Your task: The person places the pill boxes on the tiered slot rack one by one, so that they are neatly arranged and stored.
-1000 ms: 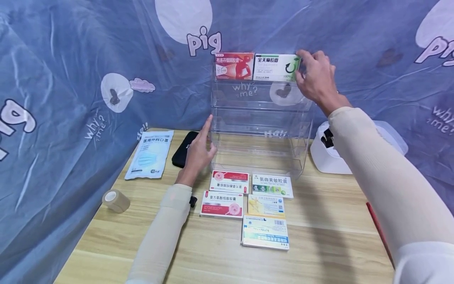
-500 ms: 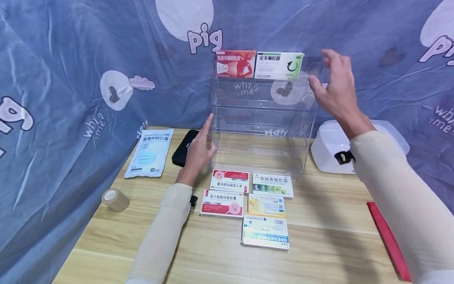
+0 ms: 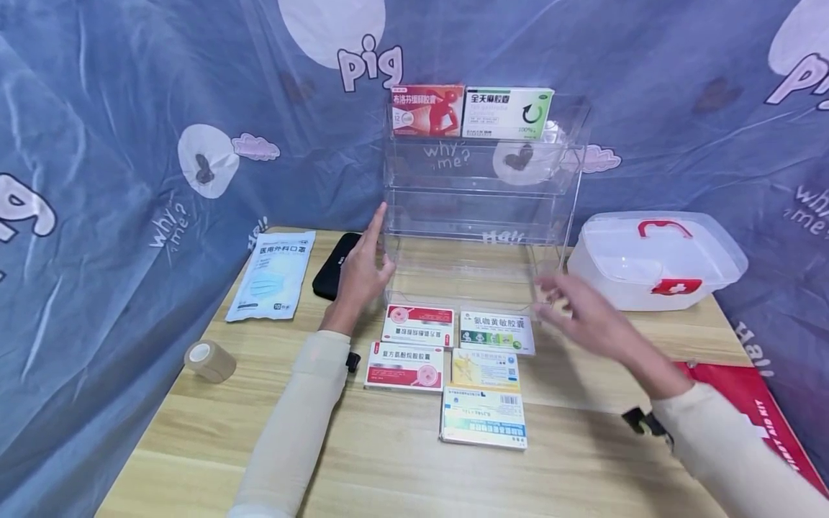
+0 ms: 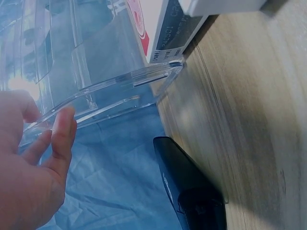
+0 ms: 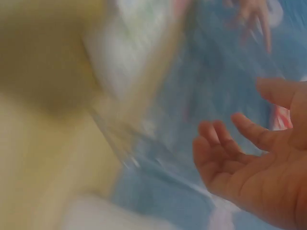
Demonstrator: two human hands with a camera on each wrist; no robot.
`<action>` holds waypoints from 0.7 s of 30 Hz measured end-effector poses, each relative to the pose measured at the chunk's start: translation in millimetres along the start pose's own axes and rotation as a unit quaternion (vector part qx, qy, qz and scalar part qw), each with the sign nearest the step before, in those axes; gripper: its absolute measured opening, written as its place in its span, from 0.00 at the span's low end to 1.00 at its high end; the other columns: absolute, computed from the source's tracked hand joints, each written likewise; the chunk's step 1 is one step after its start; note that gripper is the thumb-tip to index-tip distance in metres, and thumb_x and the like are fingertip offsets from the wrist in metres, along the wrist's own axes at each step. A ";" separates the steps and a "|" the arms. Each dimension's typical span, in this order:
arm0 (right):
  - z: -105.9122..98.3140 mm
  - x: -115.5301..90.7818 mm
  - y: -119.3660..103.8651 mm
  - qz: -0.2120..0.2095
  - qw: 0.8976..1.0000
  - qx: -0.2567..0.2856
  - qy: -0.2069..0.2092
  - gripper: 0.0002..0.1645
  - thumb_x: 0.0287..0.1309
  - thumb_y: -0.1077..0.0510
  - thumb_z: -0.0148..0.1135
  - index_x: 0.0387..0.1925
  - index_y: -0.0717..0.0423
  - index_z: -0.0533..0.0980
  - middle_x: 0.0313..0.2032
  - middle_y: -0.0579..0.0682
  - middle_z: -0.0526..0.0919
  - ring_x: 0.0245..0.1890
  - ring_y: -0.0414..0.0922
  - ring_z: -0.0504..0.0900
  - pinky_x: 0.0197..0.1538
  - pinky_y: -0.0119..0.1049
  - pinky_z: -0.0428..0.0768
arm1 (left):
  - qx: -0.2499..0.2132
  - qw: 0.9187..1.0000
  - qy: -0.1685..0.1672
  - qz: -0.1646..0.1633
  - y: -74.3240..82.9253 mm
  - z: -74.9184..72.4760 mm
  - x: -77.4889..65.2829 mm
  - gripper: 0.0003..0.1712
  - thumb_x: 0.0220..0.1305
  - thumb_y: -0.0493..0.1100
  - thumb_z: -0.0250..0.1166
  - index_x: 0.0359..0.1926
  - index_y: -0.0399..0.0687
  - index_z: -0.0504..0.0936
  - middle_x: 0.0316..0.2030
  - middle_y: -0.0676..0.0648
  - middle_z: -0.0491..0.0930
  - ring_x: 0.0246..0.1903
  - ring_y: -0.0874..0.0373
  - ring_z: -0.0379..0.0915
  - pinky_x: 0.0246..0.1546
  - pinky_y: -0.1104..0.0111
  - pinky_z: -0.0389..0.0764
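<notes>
A clear acrylic tiered rack [image 3: 476, 188] stands at the back of the table. Its top tier carries a red medicine box [image 3: 427, 111] and a white-green medicine box [image 3: 507, 114] side by side. My left hand [image 3: 364, 272] touches the rack's left side with extended fingers, seen also in the left wrist view. My right hand [image 3: 586, 316], blurred and holding nothing, is beside the rack's lower right corner with fingers loosely bent. Before the rack lie two red-white boxes [image 3: 404, 367], a white-green capsule box [image 3: 496, 332], a yellow box [image 3: 486, 370] and a blue-white box [image 3: 484, 417].
A mask packet [image 3: 270, 275], a black case [image 3: 333, 266] and a tan bandage roll [image 3: 210, 361] lie at left. On the right are a white first-aid bin [image 3: 622, 280] and a red pouch [image 3: 745, 403]. A blue printed cloth [image 3: 116, 86] hangs behind.
My right hand has let go of the white-green box on the top tier and come down to the rack's lower right. The left hand stays at the rack's side.
</notes>
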State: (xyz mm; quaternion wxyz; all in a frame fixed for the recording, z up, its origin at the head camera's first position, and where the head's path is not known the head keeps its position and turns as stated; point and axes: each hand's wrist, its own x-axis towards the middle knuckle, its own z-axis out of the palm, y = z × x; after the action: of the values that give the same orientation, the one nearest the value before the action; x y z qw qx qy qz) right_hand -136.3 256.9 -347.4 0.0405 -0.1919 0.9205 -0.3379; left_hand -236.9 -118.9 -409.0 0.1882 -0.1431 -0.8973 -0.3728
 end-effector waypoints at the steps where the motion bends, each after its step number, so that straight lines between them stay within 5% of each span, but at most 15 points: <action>1: 10.0 -7.6 1.0 0.008 1.000 0.006 -0.019 0.31 0.74 0.57 0.64 0.70 0.70 0.70 0.57 0.69 0.82 0.53 0.59 0.83 0.54 0.57 0.86 | 0.001 1.000 -0.001 -0.001 0.2 0.1 0.1 0.58 0.67 0.28 0.64 0.88 0.67 0.47 0.80 0.43 0.68 0.50 0.39 0.83 0.38 0.54 0.83; 9: 72.0 -51.3 1.4 0.029 0.990 0.043 -0.132 0.27 0.67 0.49 0.72 0.57 0.63 0.76 0.43 0.53 0.84 0.41 0.40 0.81 0.43 0.33 0.84 | -0.004 1.000 0.001 -0.007 1.1 0.2 0.9 0.59 0.67 0.28 0.64 0.88 0.68 0.47 0.81 0.44 0.67 0.51 0.40 0.84 0.40 0.53 0.85; 14: 87.1 -69.2 3.5 0.030 0.985 0.059 -0.156 0.32 0.60 0.47 0.79 0.53 0.60 0.72 0.41 0.50 0.77 0.38 0.38 0.74 0.39 0.30 0.76 | -0.012 1.000 0.001 -0.001 0.0 1.3 1.8 0.58 0.67 0.27 0.63 0.88 0.67 0.47 0.81 0.44 0.66 0.52 0.39 0.83 0.40 0.53 0.84; 21: 100.2 -79.9 5.7 0.049 0.981 0.099 -0.160 0.34 0.57 0.51 0.81 0.54 0.59 0.69 0.42 0.48 0.83 0.36 0.37 0.77 0.38 0.29 0.77 | -0.006 1.000 0.004 -0.004 -0.2 1.3 1.2 0.59 0.67 0.28 0.64 0.88 0.68 0.47 0.80 0.43 0.68 0.52 0.42 0.83 0.41 0.52 0.85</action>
State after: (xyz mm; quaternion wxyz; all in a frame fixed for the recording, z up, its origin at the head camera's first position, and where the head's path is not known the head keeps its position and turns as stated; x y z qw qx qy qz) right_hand -44.0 230.5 -432.4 0.2229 -0.1934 0.8724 -0.3896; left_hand -238.4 -118.0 -409.4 0.1891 -0.1393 -0.8949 -0.3794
